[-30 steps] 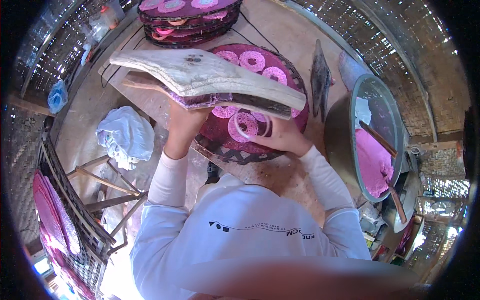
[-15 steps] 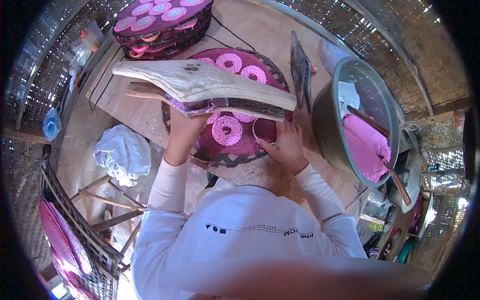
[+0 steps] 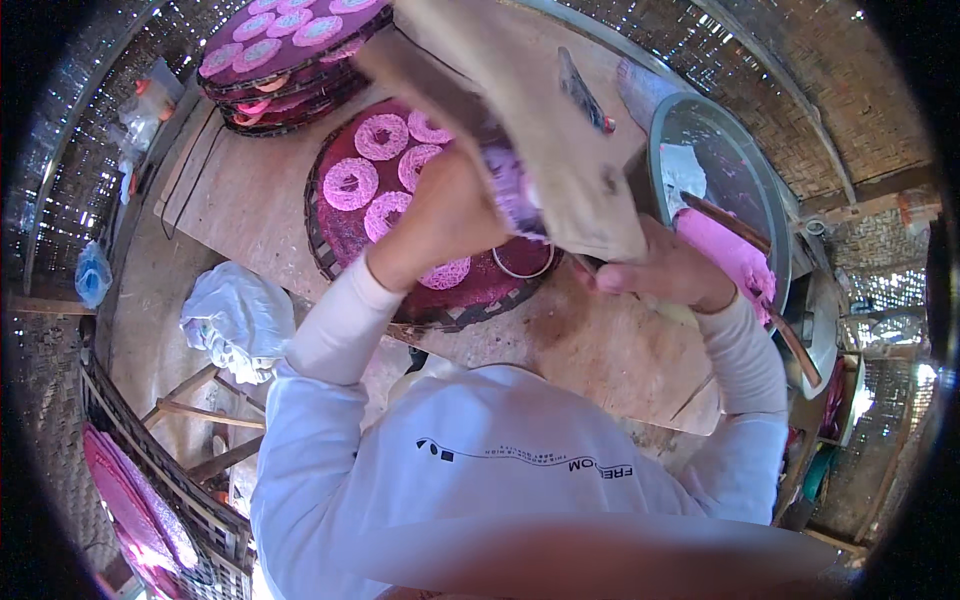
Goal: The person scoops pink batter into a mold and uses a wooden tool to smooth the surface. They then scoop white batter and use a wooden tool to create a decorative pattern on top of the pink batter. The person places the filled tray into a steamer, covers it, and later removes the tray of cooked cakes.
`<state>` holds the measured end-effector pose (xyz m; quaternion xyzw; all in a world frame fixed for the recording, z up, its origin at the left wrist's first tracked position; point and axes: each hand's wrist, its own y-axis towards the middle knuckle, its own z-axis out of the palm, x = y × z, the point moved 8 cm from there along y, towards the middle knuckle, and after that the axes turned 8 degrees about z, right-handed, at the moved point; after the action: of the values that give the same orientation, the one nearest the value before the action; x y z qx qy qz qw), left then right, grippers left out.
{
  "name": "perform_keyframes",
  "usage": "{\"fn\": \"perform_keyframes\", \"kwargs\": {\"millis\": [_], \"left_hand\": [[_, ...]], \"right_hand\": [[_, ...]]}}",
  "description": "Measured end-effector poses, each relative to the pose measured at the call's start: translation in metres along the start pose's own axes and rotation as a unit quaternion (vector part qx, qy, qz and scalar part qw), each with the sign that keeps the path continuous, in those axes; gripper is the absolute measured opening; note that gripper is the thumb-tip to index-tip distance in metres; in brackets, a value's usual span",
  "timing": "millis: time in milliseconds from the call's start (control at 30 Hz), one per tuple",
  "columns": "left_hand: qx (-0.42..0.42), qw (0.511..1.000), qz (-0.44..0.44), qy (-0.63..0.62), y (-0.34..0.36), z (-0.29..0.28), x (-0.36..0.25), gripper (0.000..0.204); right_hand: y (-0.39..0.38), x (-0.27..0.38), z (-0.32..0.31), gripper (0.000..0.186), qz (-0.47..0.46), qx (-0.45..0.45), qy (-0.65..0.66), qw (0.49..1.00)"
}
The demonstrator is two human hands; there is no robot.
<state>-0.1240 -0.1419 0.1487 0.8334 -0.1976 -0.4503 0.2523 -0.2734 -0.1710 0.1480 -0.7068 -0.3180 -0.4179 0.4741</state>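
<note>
My left hand (image 3: 450,210) is closed around the middle of a long two-part wooden press (image 3: 550,160) with pink dough in it. The press is held slanting above a round tray (image 3: 355,235), blurred by motion. My right hand (image 3: 680,270) is closed on the press's near end at the right. On the tray are several lacy pink rings (image 3: 350,183). A thin white hoop (image 3: 522,270) lies at the tray's near right, just left of my right hand.
Stacked trays (image 3: 260,40) stand at back left. A large tub (image 3: 720,240) with pink dough and wooden sticks sits right. A dark wooden piece (image 3: 585,85) lies behind the press. A white bundle (image 3: 235,320) and woven trays (image 3: 140,500) are at left.
The press has swung from crosswise to slanting, its far end going back and its near end down. My right hand has left the hoop and moved right onto the press.
</note>
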Motion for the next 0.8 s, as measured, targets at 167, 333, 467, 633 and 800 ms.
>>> {"fn": "perform_keyframes", "kwargs": {"millis": [167,333,467,633,800], "left_hand": [[-0.113,0.851,0.060,-0.510,0.036,-0.020,0.037,0.073],[-0.073,0.570,0.043,-0.817,0.039,0.014,0.075,0.063],[-0.101,0.550,-0.034,-0.828,0.025,0.043,0.089,0.033],[-0.148,0.511,-0.085,-0.842,0.017,0.053,0.111,0.030],[-0.121,0.556,-0.082,-0.818,0.014,0.049,0.121,0.031]], "right_hand": [[-0.016,-0.033,-0.016,0.059,0.053,0.009,0.016,0.998],[-0.008,-0.089,-0.016,0.064,0.200,0.019,0.125,0.972],[0.002,-0.107,-0.010,0.065,0.263,0.003,0.167,0.950],[0.013,-0.140,-0.016,0.064,0.271,-0.023,0.084,0.959],[0.023,-0.126,-0.018,0.062,0.253,-0.053,-0.041,0.965]]}}
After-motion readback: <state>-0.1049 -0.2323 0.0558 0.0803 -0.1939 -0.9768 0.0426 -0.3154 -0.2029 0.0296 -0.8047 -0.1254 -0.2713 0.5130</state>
